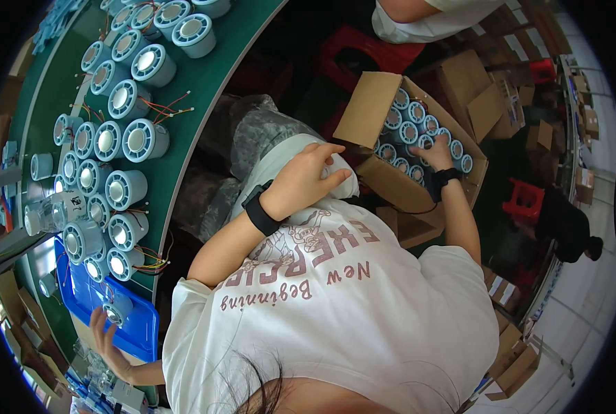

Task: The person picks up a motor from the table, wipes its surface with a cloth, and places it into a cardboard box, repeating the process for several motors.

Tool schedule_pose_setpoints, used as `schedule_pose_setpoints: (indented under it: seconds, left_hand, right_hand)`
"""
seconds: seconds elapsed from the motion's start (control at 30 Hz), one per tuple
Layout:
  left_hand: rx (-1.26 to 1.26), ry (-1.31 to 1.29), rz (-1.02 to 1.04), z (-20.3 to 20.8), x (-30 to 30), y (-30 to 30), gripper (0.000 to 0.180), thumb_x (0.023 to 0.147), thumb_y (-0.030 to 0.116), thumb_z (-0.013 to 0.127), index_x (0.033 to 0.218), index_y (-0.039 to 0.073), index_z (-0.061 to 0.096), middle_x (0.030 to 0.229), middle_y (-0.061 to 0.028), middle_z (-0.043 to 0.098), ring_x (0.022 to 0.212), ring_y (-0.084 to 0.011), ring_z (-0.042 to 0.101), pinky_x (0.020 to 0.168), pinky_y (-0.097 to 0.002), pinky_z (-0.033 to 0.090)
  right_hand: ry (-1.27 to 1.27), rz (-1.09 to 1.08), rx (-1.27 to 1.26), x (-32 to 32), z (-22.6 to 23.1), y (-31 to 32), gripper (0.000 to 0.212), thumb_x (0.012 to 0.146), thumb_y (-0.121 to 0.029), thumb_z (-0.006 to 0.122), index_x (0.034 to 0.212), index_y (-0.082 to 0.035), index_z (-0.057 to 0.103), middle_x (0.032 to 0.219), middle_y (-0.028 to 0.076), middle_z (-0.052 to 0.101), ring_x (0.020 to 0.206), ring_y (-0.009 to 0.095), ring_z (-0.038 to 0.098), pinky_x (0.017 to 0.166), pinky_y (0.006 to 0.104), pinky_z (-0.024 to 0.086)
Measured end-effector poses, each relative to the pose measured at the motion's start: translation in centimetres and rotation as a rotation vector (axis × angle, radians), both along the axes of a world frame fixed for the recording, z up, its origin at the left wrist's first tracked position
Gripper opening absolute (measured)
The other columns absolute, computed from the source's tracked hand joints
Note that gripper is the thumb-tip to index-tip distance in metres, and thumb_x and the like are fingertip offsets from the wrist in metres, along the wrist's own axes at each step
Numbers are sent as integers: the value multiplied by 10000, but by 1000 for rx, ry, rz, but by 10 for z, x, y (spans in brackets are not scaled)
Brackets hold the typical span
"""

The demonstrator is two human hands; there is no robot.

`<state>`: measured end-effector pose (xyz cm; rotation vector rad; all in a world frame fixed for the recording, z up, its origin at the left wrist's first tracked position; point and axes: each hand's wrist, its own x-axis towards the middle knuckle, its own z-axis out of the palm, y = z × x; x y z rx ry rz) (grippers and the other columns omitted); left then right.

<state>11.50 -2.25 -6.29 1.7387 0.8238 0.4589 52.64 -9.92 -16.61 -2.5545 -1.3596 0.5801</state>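
Observation:
My right hand (435,153), with a black band on its wrist, reaches into an open cardboard box (399,185) on my right. Its fingers close round the top of a light-blue round motor (425,141), among several like it standing in the box. My left hand (306,178), with a black watch at the wrist, hovers over my lap. Thumb and index finger are stretched apart, and nothing shows in it. On the green table (183,141) at the left stand many light-blue motors (145,140) with silver centres and thin coloured wires.
A co-worker's hand (111,348) is beside a blue tray (149,330) holding one motor (116,309). A clear plastic bottle (54,212) lies among the motors. Another person's arm (408,10) shows at the top. Red stools (524,200) and more cartons stand on the right.

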Motion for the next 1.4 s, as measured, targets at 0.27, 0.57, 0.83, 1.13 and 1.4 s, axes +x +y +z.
schedule_pose_setpoints:
  seconds: [0.27,0.57,0.83,1.13,1.4]
  left_hand:
    - [45,-191,69,3,-19,5,409,871,230,659,1227,41,584,936,-128,637,864,-290,609,779,-363,489]
    - [-36,-467,202,61,-97,15,354,897,159,636,1233,56,592,959,-95,668,831,-231,634,762,-323,492]
    - [-59,-673,283,71,-148,24,321,924,105,605,1236,29,595,913,-77,675,828,-186,633,737,-301,498]
    - [167,-771,616,83,-182,12,312,882,-1,634,1193,16,610,931,-121,672,785,-192,629,724,-291,505]
    - [585,-409,1131,88,-166,7,812,820,28,710,1480,45,237,1287,-174,505,963,-217,617,789,-319,498]
  right_hand:
    - [-254,482,384,-147,194,82,426,866,-117,620,1263,4,523,1233,227,554,1095,408,544,920,441,456]
    - [237,1016,263,-398,322,337,544,912,-285,624,1367,-41,453,1176,117,568,869,150,621,703,258,551]
    - [-508,1201,61,-531,253,585,624,698,-357,762,1231,-71,611,1216,152,627,1053,277,640,890,389,511]
    - [-478,1635,159,-549,253,592,506,630,-177,774,1119,-97,669,1075,115,662,989,251,629,859,339,507]
    - [161,2274,-360,-556,363,327,432,748,-303,742,1100,-73,643,973,111,665,692,185,638,608,310,519]
